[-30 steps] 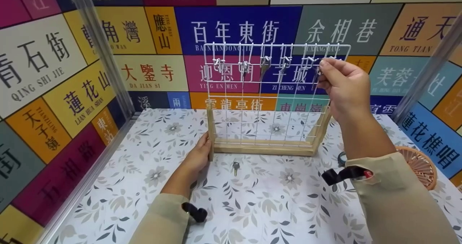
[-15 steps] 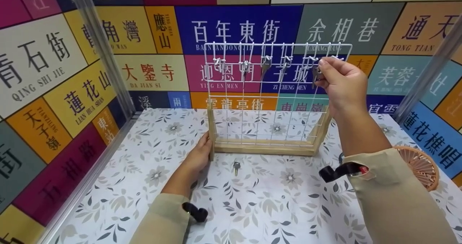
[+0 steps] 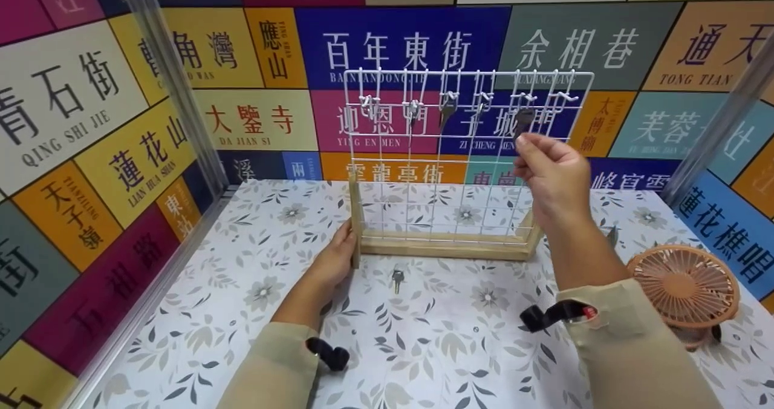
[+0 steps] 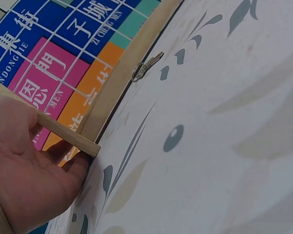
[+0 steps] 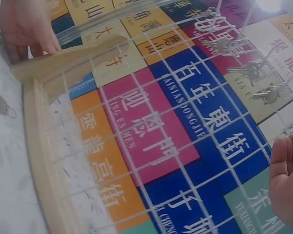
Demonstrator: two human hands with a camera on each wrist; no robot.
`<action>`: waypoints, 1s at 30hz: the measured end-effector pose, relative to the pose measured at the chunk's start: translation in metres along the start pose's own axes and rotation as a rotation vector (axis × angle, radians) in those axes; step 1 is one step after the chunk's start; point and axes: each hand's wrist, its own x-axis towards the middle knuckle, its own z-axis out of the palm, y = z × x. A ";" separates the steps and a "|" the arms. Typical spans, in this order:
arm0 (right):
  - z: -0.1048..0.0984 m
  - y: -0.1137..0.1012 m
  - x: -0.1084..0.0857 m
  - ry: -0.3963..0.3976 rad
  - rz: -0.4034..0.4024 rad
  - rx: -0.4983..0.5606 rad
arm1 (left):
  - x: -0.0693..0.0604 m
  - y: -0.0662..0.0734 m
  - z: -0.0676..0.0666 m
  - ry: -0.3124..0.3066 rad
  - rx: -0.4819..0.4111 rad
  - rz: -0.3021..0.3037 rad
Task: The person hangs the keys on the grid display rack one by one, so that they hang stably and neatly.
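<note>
A white wire grid rack [image 3: 435, 206] stands upright in a wooden frame on the patterned tablecloth. My left hand [image 3: 329, 258] grips the wooden post at its left end; in the left wrist view that hand's [image 4: 34, 170] fingers go behind the post [image 4: 68, 136]. Several keys, such as one silver key [image 3: 448, 103], hang from white hooks along the rack's top. At the right, my right hand [image 3: 556, 173] pinches the lower end of a dark key [image 3: 525, 117] hanging on a hook. A loose key with a ring [image 3: 397, 279] lies in front of the rack.
An orange round fan [image 3: 683, 285] stands to the right, beside my right forearm. Transparent panels and a wall with coloured sign panels [image 3: 405, 40] close off the sides and back. The rightmost hook [image 3: 562, 97] holds no key.
My right hand has moved down and slightly left, from the hook to the dark key's lower end. That key now shows hanging on its hook. The left hand stays put.
</note>
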 end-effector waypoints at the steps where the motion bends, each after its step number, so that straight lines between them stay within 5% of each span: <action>1: 0.000 0.005 -0.003 -0.014 0.004 0.001 | 0.000 0.000 0.000 -0.001 0.001 -0.001; 14: 0.011 0.074 -0.035 -0.181 -0.005 -0.182 | -0.001 0.001 -0.002 -0.014 0.008 -0.020; 30: 0.037 0.151 -0.049 -0.437 0.185 -0.600 | -0.004 0.001 0.000 -0.020 -0.028 -0.005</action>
